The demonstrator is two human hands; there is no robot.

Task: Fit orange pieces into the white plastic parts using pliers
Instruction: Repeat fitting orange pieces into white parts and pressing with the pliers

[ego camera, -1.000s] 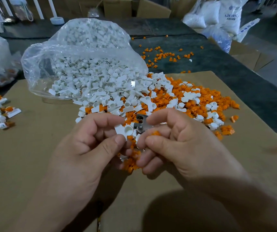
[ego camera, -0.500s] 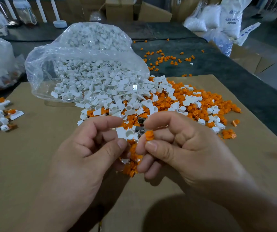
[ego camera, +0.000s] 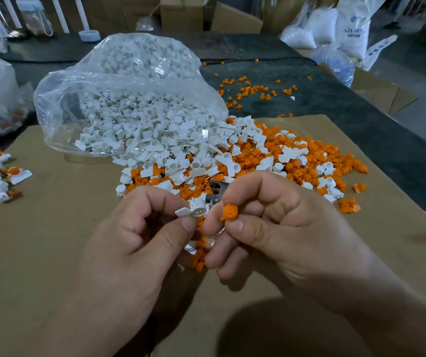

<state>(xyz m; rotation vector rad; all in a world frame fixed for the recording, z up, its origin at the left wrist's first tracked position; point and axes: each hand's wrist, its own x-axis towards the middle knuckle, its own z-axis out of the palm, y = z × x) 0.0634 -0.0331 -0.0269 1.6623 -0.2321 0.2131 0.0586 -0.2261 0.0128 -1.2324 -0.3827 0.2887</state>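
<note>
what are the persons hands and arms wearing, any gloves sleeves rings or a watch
Nothing is worn. The left hand and right hand are bare: no gloves, no rings on the fingers that show, fingernails cut short. The forearms are bare too, with no sleeve, cuff, watch or band in view.

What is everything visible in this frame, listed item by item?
white part: one, white, pinched in left hand
orange piece: one, orange, pinched in right hand
pliers: one, silver, mostly hidden behind the hands
clear bag: one, transparent, full of white parts, upper centre
loose white parts: many, white, spilling from the bag's mouth
loose orange pieces: many, orange, right of white ones
scattered orange pieces: many, orange, on dark table beyond
assembled parts: several, white-and-orange, far left
cardboard sheet: one, brown, under the piles
left hand: one, centre-left
right hand: one, centre-right
</note>
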